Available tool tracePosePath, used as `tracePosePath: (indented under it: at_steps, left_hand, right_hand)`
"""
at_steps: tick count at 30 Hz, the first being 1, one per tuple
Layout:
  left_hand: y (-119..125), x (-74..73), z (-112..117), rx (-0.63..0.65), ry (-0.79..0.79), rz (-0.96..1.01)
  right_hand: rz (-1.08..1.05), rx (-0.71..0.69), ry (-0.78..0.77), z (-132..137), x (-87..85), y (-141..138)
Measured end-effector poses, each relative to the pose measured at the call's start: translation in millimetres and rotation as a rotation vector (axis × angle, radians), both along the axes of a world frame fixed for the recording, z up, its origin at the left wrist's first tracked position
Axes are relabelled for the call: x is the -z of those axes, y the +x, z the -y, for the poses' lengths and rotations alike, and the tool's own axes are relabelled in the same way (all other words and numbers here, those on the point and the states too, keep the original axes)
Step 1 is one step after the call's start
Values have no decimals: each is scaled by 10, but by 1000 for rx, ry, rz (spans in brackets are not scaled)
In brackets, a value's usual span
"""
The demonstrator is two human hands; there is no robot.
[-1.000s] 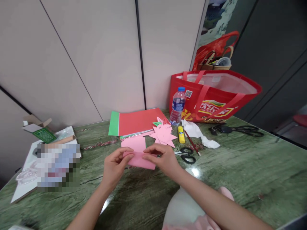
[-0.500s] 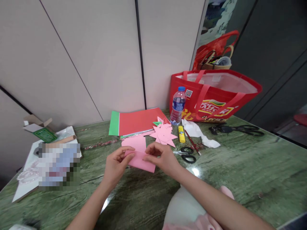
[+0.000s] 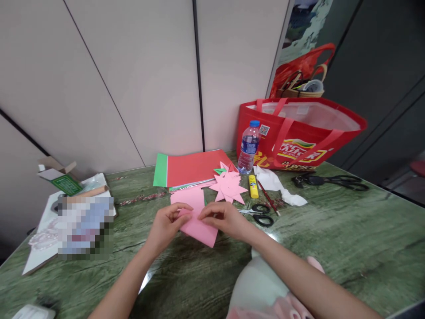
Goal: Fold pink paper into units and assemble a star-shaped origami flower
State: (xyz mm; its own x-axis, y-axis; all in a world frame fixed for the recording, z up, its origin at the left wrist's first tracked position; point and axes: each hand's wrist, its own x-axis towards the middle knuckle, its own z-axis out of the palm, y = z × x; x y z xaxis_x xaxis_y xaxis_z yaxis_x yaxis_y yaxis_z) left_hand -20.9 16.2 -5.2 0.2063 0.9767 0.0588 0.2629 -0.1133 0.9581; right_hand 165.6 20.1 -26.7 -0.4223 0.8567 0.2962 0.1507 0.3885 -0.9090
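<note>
Both my hands pinch a folded pink paper (image 3: 199,230) just above the green marble table (image 3: 332,239). My left hand (image 3: 166,226) grips its left edge with thumb and fingers closed. My right hand (image 3: 226,219) presses the upper right part, fingers curled on the fold. The paper tilts, with its lower right corner pointing down. Behind it lies a flat pink sheet (image 3: 187,197), and to the right a pink paper star (image 3: 229,188).
A stack of red and green paper (image 3: 192,168), a water bottle (image 3: 248,148), a yellow glue stick (image 3: 253,186), small black scissors (image 3: 260,215), a pencil, white crumpled paper, large scissors (image 3: 332,180) and a red bag (image 3: 299,133) are behind. A board with a box sits left.
The pink paper has turned and now tilts with a corner down. Both hands have shifted slightly on it, closer together. The camera has shifted a little.
</note>
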Motion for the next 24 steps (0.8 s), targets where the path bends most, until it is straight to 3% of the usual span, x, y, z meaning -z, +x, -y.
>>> tracePosePath:
  at_steps: [6,9,13,15,19,24]
  left_hand:
    - [11,9,2,36,18,-66]
    - [13,26,-12,-10,-42,-16]
    - [33,36,-23,-135,-154,228]
    - [64,43,-4,-95,-238,330]
    - [153,89,70,61,-358,307]
    - [208,142,99,-16,-376,325]
  right_hand:
    - [29,-80,-21,-5,20,12]
    - [3,-75,-43,-22,45,10]
    - [-66,68,-33,-52,78,-14]
    - [-107,167,-17,-57,84,-34]
    - [-150,238,5,-44,86,-68]
    - [-149,246,28,-25,94,-86]
